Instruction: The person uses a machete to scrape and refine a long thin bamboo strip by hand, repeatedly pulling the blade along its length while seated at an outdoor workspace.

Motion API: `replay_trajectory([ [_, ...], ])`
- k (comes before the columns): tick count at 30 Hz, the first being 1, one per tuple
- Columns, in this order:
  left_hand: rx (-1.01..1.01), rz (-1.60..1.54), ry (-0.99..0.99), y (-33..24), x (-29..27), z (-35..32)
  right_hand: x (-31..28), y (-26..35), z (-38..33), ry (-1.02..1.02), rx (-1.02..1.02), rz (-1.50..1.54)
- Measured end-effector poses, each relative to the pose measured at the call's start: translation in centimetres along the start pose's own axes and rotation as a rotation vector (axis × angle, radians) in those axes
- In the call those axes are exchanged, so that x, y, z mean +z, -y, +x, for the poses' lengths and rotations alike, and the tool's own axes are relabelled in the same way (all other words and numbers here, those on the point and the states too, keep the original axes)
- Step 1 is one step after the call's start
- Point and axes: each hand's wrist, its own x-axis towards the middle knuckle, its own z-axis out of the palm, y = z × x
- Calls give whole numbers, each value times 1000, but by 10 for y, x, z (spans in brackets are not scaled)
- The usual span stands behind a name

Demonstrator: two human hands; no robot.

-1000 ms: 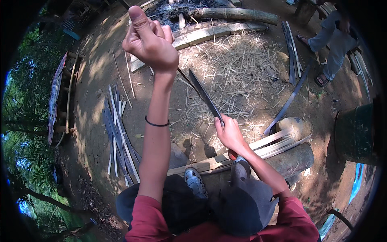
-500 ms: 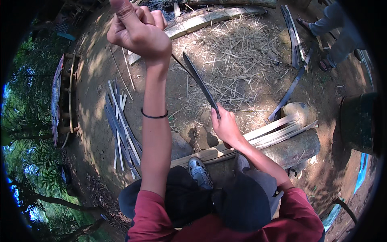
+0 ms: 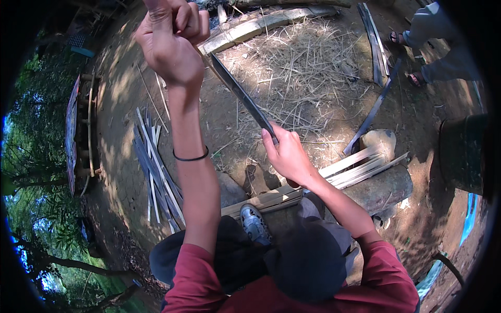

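My right hand [image 3: 288, 156] is closed round the handle of a long dark-bladed machete [image 3: 237, 89]. The blade slants up to the left, its tip close to my left wrist. High at the upper left, my left hand [image 3: 175, 44] is raised with its fingers curled in. What it grips is mostly hidden; a thin pale edge shows between the wrist and the machete tip, too little to name. Below my right forearm, split bamboo strips [image 3: 360, 169] lie across a log [image 3: 383, 190].
A bundle of strips [image 3: 156, 167] lies on the ground at left, with a stone [image 3: 229, 189] near my shoe [image 3: 254, 224]. Shavings [image 3: 308, 78] cover the ground ahead. Another person's legs [image 3: 438, 49] stand at upper right, near more strips [image 3: 373, 44]. A dark container [image 3: 462, 156] stands at right.
My right hand has moved slightly up and left with the machete, bringing its tip nearer my left wrist. My left hand has shifted a little left and stays closed.
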Motion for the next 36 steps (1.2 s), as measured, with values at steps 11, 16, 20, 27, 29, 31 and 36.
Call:
replay_trajectory([
  [11, 19, 175, 7, -11, 0, -14, 9, -3, -9, -22, 4, 136],
  [16, 147, 73, -161, 1, 6, -13, 24, -30, -7, -56, -20, -29],
  [20, 149, 160, -213, -1, -3, -10, 33, -34, 1, -94, -57, -51],
  [27, 128, 142, -270, -15, -3, -16, 7, 28, -11, -73, -111, -51],
  [29, 127, 141, -321, -12, 11, -17, 8, -4, -5, -82, -54, -138],
  [31, 129, 150, -322, -12, 18, -19, 4, -9, 1, -44, -47, -114],
  [36, 152, 69, -375, -17, 13, -22, -10, 45, -11, -67, -102, -34],
])
